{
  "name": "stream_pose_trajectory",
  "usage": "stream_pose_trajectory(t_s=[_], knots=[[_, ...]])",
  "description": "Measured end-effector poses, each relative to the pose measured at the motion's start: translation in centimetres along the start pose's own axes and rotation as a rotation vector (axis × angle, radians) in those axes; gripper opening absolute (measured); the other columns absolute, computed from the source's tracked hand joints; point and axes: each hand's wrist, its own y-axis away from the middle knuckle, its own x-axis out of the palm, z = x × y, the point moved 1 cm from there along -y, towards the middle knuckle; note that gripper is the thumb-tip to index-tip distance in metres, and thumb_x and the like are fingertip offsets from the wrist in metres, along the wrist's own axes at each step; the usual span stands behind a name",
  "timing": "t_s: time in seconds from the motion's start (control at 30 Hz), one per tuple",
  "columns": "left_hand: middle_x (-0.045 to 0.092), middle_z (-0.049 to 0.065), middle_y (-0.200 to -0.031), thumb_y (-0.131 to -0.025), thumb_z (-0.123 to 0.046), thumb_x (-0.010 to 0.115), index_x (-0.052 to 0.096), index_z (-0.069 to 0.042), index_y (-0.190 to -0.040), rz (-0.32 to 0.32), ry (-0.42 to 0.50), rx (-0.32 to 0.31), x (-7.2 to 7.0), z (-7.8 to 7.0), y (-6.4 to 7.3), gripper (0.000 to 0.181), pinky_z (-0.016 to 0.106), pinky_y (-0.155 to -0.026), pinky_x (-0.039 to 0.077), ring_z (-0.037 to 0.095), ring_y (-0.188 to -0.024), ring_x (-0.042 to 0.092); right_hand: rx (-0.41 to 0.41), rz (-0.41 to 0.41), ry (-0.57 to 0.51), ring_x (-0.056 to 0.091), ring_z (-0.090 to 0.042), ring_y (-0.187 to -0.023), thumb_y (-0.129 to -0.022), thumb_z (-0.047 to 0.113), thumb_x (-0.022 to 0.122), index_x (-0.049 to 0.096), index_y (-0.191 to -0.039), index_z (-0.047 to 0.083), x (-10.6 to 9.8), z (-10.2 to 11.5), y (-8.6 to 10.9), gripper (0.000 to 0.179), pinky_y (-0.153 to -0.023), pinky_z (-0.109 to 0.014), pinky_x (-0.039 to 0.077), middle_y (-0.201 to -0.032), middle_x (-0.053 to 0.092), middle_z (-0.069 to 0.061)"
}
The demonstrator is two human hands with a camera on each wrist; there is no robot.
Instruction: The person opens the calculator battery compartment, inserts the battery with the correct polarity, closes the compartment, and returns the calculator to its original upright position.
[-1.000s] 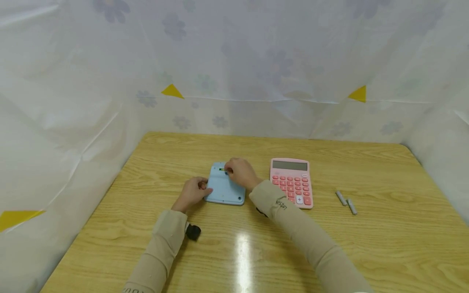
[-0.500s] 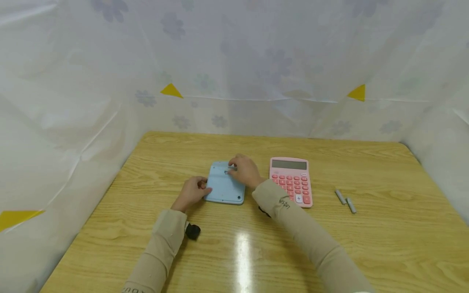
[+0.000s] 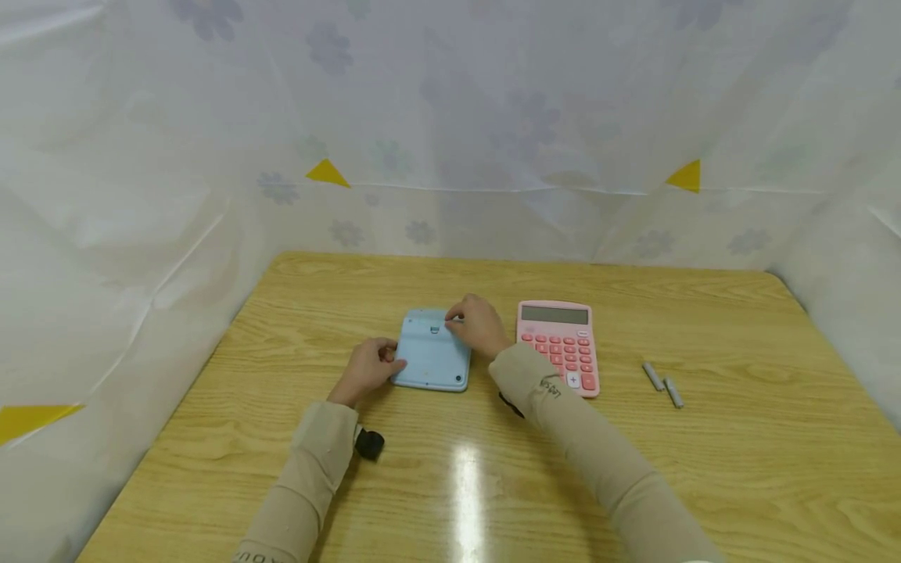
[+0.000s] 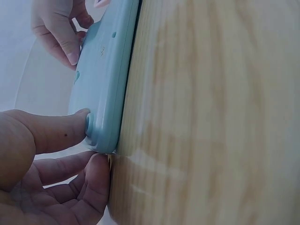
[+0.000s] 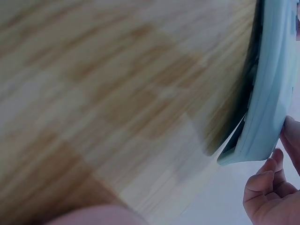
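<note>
A light-blue calculator (image 3: 429, 361) lies face down on the table, its back panel up. At its near left corner my left hand (image 3: 369, 367) grips the edge, thumb (image 4: 61, 129) on top and fingers curled against the side. Over the far right part of the back is my right hand (image 3: 481, 324), thumb and forefinger bent toward each other, with nothing visible between them. In the left wrist view its fingertips rest at the back panel. The battery cover latch (image 3: 434, 329) shows just left of those fingertips, and the cover sits in place, partly hidden by the hand.
Face up to the right is a pink calculator (image 3: 555, 316), its lower left covered by my right sleeve. Two grey batteries (image 3: 653, 376) lie farther right on the wooden table (image 3: 739, 453). White flowered sheeting (image 3: 493, 102) walls the back and sides.
A yellow-green strip in the calculator's back, visible a second ago, is now covered. My right hand has shifted slightly right and away, uncovering the latch. The left hand keeps its grip.
</note>
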Motion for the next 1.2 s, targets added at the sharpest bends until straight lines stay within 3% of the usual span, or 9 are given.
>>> stream_pose_trajectory(t_s=[0.4,0.63,0.83,0.93,1.03,1.1,1.2], knots=[[0.055,0.009,-0.081,-0.084,-0.009,0.065,0.055,0.009,-0.115,0.002,-0.001,0.001,0.04,-0.12,-0.01,0.038,0.027,-0.058,0.039,0.019,-0.069,0.047,0.073,-0.026,-0.072,0.05,-0.02,-0.082,-0.085,0.017,0.064,0.071,-0.093,0.007,-0.09,0.1,0.08,0.014,-0.07,-0.032,0.042,-0.089,0.057,-0.007],[0.055,0.01,-0.081,-0.084,-0.008,0.065,0.054,0.01,-0.116,0.008,0.006,0.001,0.05,-0.19,0.03,0.038,0.027,-0.059,0.04,0.019,-0.07,0.047,0.172,-0.039,-0.051,0.052,-0.028,-0.105,-0.086,0.028,0.063,0.061,-0.112,-0.002,0.06,-0.09,0.29,0.039,-0.088,-0.038,0.042,-0.112,0.058,-0.016],[0.056,0.011,-0.083,-0.084,-0.009,0.064,0.054,0.01,-0.116,0.005,0.0,-0.001,-0.03,-0.19,-0.03,0.038,0.028,-0.062,0.041,0.02,-0.072,0.048,0.248,-0.002,-0.053,0.057,-0.03,-0.098,-0.088,0.035,0.058,0.051,-0.121,-0.007,-0.15,-0.13,0.74,0.054,-0.082,-0.039,0.046,-0.11,0.058,-0.02],[0.056,0.01,-0.084,-0.084,-0.009,0.065,0.054,0.009,-0.116,0.002,0.002,-0.015,0.0,-0.16,-0.16,0.039,0.028,-0.063,0.041,0.02,-0.073,0.048,0.269,0.026,-0.045,0.056,-0.024,-0.073,-0.088,0.037,0.057,0.057,-0.104,-0.006,-0.31,-0.18,0.83,0.046,-0.063,-0.032,0.046,-0.086,0.06,-0.015],[0.056,0.01,-0.083,-0.083,-0.009,0.065,0.055,0.009,-0.116,0.007,0.0,-0.026,0.01,-0.12,-0.28,0.039,0.027,-0.062,0.041,0.019,-0.073,0.048,0.291,0.064,-0.066,0.044,-0.016,-0.052,-0.088,0.038,0.056,0.054,-0.074,0.001,-0.41,-0.28,0.84,0.04,-0.047,-0.026,0.035,-0.061,0.048,-0.006],[0.055,0.01,-0.082,-0.083,-0.009,0.065,0.054,0.009,-0.116,0.012,-0.002,-0.03,-0.01,-0.08,-0.34,0.039,0.026,-0.061,0.04,0.019,-0.072,0.048,0.3,0.085,-0.083,0.04,-0.013,-0.045,-0.089,0.038,0.055,0.047,-0.061,0.006,-0.39,-0.39,0.83,0.043,-0.042,-0.024,0.031,-0.052,0.042,-0.002],[0.054,0.009,-0.081,-0.084,-0.009,0.065,0.054,0.01,-0.116,0.02,-0.002,-0.03,-0.1,-0.02,-0.4,0.039,0.025,-0.059,0.039,0.018,-0.07,0.047,0.308,0.101,-0.121,0.044,-0.013,-0.04,-0.089,0.036,0.056,0.044,-0.054,0.01,-0.33,-0.55,0.84,0.046,-0.037,-0.022,0.031,-0.047,0.044,-0.002]])
